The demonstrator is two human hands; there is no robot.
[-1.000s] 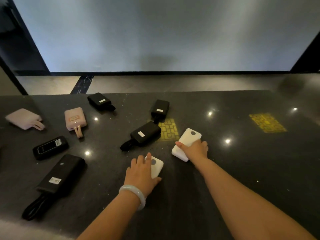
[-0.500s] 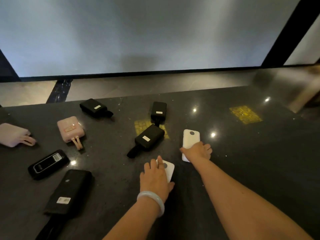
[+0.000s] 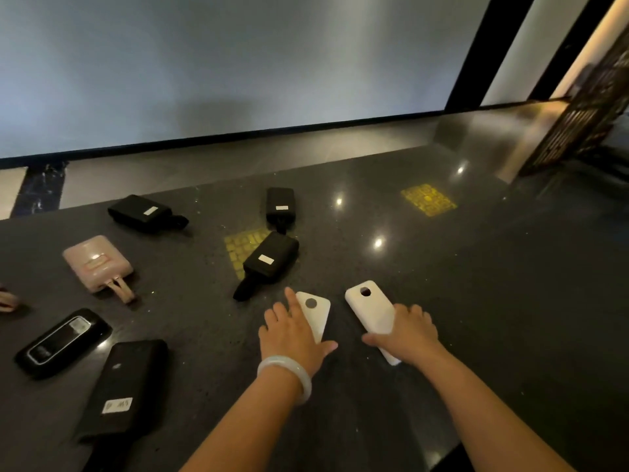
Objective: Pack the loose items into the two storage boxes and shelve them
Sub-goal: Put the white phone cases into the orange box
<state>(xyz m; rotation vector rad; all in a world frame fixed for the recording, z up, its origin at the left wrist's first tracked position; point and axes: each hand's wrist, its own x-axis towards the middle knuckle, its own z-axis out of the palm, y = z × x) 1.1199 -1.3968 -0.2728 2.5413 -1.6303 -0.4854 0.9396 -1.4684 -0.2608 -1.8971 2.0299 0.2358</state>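
Lying on the dark counter (image 3: 476, 318): two white packs, five black, one pink (image 3: 97, 264); left hand (image 3: 289, 338) grips one white pack (image 3: 315, 313), right hand (image 3: 413, 332) the other (image 3: 369, 310), now drawn closer together.

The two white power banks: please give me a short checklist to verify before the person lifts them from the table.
1. Left hand on the left white power bank: ok, fingers lie over it and the thumb is at its near edge.
2. Right hand on the right white power bank: ok, it covers the near half.
3. Full grip around each bank: cannot tell, the undersides are hidden.
4. The two banks apart from each other: ok, bare table shows between them.
5. Black pouch out of the way: ok, it lies beyond the left hand, not touching.
6. Storage boxes in sight: not ok, none is visible.
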